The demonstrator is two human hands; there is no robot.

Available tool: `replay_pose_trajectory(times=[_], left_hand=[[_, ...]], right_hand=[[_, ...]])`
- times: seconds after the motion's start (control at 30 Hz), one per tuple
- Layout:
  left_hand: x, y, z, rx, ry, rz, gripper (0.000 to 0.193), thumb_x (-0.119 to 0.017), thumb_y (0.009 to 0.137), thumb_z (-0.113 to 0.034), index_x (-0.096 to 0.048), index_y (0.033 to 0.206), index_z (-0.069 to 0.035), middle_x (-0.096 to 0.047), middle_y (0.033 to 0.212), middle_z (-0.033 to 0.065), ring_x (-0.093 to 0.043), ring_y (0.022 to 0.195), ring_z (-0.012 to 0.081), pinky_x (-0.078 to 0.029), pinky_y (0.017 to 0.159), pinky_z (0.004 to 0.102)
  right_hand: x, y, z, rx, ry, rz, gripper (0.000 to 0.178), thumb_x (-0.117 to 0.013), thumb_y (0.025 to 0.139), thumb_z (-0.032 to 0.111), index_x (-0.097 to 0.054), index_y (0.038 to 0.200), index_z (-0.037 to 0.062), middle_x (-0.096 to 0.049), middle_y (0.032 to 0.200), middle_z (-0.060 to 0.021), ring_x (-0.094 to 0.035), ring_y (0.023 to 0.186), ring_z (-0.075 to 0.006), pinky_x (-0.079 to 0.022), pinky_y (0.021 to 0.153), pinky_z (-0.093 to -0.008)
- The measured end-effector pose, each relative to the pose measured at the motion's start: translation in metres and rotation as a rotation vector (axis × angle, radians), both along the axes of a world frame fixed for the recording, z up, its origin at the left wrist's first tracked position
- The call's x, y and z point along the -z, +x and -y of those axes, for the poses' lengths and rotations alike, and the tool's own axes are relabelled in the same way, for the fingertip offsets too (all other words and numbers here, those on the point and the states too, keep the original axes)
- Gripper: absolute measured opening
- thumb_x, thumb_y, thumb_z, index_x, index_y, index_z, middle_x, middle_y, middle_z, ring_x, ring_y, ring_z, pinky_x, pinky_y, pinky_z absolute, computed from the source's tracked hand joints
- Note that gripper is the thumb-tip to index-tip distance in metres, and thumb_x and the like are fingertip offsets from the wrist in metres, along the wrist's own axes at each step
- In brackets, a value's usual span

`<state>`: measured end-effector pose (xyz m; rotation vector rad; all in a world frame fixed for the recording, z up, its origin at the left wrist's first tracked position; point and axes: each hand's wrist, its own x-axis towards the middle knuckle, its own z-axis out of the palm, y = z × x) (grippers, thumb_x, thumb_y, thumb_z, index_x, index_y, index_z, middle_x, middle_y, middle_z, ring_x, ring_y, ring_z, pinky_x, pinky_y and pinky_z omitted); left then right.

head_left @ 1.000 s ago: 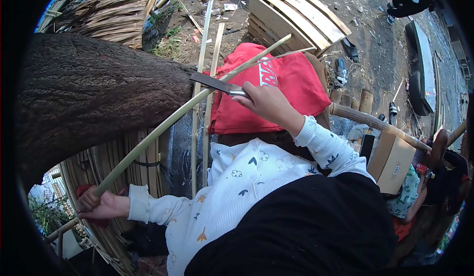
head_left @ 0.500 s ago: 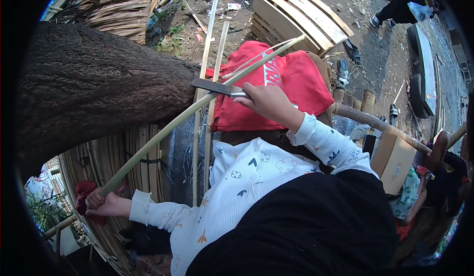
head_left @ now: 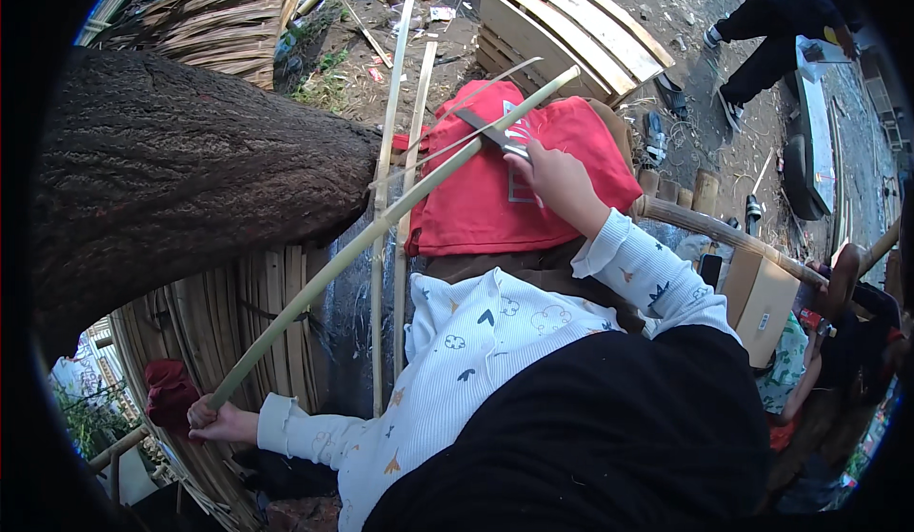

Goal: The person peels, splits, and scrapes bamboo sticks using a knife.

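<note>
Green strip (head_left: pixel 367 238) slants up from the fisted left hand (head_left: pixel 225 423).

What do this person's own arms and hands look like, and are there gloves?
No gloves: the left hand and right hand are bare. Long, white, ribbed sleeves cover the arms, printed with small shapes, including cloud outlines and a dark blue motif, and ending in plain white cuffs.

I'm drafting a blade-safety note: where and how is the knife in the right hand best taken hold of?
Probably by the handle, from the person's right, where the right hand holds the knife: its dark blade points to the upper left, across the bamboo strip, so that end is best avoided. The hand hides much of the handle's shape.
</note>
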<state>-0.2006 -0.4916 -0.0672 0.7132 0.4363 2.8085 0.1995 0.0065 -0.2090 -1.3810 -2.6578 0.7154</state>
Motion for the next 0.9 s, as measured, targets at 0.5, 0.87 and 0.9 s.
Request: replay_pose_trajectory(times=[0.5,0.87,0.9], left_hand=[[0.021,-0.021,0.135,-0.406,-0.205,0.452,0.059,-0.033,0.096,-0.061,-0.021,0.057,-0.018,-0.016,0.052,-0.0046,-0.020,0.044,0.0089,-0.017,0.045,0.0253],[0.049,-0.022,0.186,-0.784,-0.385,0.608,0.058,-0.028,0.098,-0.059,-0.021,0.056,-0.019,-0.014,0.052,-0.0034,-0.020,0.045,0.0117,-0.018,0.046,0.0272],[0.052,-0.021,0.188,-0.708,-0.331,0.649,0.058,-0.028,0.097,-0.059,-0.022,0.056,-0.019,-0.015,0.052,-0.0032,-0.021,0.045,0.0119,-0.019,0.046,0.0274]], right_hand=[[0.024,0.017,-0.034,0.170,0.331,0.017,0.046,-0.049,0.094,0.049,-0.053,0.085,0.0044,-0.059,0.056,-0.0137,-0.062,0.050,-0.0318,-0.047,0.042,-0.0425],[0.025,0.009,-0.046,0.102,0.352,0.035,0.044,-0.052,0.093,0.048,-0.056,0.085,0.0049,-0.063,0.059,-0.0089,-0.066,0.055,-0.0240,-0.052,0.046,-0.0355],[0.030,0.011,-0.053,0.152,0.408,0.035,0.044,-0.053,0.093,0.048,-0.056,0.086,0.0046,-0.062,0.059,-0.0092,-0.066,0.055,-0.0246,-0.051,0.045,-0.0360]])
